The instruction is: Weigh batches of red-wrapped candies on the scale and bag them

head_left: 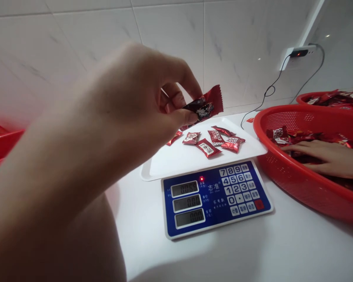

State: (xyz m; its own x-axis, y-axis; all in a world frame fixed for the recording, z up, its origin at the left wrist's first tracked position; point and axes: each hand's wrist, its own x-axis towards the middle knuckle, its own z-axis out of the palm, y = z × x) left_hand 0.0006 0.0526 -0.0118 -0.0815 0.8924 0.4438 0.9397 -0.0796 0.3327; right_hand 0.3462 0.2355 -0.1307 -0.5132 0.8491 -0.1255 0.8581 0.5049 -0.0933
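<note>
My left hand [153,94] reaches in from the left, its thumb and fingers pinched on a wrapped candy [207,107] in dark red and black foil. Whether more than one candy is in the pinch I cannot tell. Below it is the white tray [167,166] of a blue digital scale [214,203]; several red wrapped candies [208,149] lie scattered on that tray. On the right, my right hand [329,156] rests inside a red plastic basket [306,196], fingers stretched out over the wrapped candies there. Its thumb side is partly hidden.
Another red basket [304,97] with candies stands behind at the far right. Red containers [6,145] show at the left edge. A cable [263,100] runs from the wall socket [294,55] down behind the scale. The tiled wall [170,31] closes off the white table [282,250].
</note>
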